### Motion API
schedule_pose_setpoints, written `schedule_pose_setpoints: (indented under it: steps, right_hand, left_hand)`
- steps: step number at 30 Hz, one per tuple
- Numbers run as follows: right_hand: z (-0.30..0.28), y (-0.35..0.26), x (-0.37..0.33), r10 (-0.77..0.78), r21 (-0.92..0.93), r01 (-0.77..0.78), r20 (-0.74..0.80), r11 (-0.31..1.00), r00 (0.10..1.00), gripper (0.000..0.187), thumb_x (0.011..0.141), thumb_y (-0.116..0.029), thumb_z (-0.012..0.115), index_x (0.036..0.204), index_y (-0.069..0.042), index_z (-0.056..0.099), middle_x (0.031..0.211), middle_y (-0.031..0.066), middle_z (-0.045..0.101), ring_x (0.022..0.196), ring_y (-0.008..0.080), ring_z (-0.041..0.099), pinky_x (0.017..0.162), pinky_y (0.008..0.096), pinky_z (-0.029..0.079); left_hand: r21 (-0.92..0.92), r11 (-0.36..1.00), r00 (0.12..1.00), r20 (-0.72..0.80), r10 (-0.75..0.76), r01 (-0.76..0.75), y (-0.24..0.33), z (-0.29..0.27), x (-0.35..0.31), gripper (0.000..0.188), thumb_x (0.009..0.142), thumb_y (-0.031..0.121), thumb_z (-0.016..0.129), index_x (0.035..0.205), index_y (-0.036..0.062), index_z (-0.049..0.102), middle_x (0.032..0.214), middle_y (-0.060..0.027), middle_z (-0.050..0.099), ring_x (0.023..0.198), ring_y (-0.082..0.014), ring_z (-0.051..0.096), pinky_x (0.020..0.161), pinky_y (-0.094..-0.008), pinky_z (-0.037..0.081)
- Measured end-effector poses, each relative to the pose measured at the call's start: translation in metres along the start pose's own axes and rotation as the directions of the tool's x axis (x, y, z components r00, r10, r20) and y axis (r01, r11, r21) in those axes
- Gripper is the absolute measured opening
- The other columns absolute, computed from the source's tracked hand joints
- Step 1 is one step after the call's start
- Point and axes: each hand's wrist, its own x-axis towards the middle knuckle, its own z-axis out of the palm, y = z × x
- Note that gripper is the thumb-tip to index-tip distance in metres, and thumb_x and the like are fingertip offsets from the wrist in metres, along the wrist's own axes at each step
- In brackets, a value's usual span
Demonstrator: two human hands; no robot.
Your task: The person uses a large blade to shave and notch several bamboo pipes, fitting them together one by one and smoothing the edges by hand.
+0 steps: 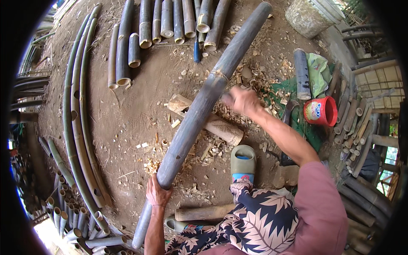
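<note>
A long grey bamboo pole [193, 114] slants across the middle, from the far right toward my lower left. My left hand [159, 193] is closed around its near end. A paler grey length [143, 225] runs on below that hand; whether it is the same pole, I cannot tell. Beside the pole's right side is my right hand [244, 102], its fingers closed. Something dark and smeared by motion shows at its fingers, too unclear to name. Under the pole lies a pale, chipped log [223, 127], crossing it. Wood chips [221, 151] lie scattered around the log.
Cut bamboo lengths [167, 19] lie in a row at the far side. Long bamboo poles [76, 102] curve along the left. A red tub [321, 111], a short bamboo piece [302, 74] and a whitish bucket [312, 19] stand or lie right. My sandalled foot [243, 163] is near the log.
</note>
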Motion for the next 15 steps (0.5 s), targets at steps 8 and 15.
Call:
schedule_pose_setpoints:
  steps: [8,15]
  right_hand:
    - [-0.008,0.009,0.006,0.089,0.107,-0.091,0.024,0.990,0.996,0.065,0.099,-0.070,0.025,0.067,-0.016,0.042,0.048,-0.0051,0.036,0.036,0.0060,0.027,0.028,0.0290,0.024]
    - [-0.003,0.015,0.017,-0.087,0.008,0.087,0.043,0.996,0.995,0.068,0.095,-0.076,0.029,0.069,-0.016,0.044,0.050,-0.0068,0.034,0.039,0.0073,0.027,0.031,0.0269,0.023]
  left_hand:
    - [-0.013,1.000,1.000,0.008,-0.001,0.001,-0.002,-0.001,-0.001,0.077,0.061,0.026,0.082,0.128,0.0089,0.049,0.109,-0.0172,0.063,0.100,-0.0387,0.063,0.086,-0.0486,0.053]
    - [-0.055,0.991,0.964,0.243,-0.108,0.124,-0.009,-0.008,0.016,0.088,0.055,0.037,0.083,0.132,0.0114,0.049,0.116,-0.0174,0.064,0.106,-0.0368,0.065,0.089,-0.0478,0.054]
